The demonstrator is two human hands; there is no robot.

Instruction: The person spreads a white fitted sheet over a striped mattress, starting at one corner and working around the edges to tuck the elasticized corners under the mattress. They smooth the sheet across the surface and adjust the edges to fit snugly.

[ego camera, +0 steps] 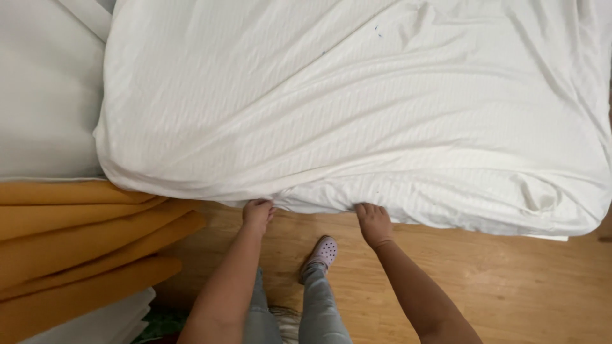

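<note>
White ribbed bedding [357, 108] covers the bed across the far and middle of the scene, its near edge hanging just above the wooden floor [510, 280]. Both hands reach to that edge: the left hand [257, 213] has its fingers curled into the fabric, and the right hand [373, 223], just right of it, has its fingertips tucked under the hem. Between the arms, a pale clog [322, 251] stands on the floor. Mustard-coloured folded cloth [76, 242] lies stacked at near left, beneath more white fabric [44, 95].
</note>
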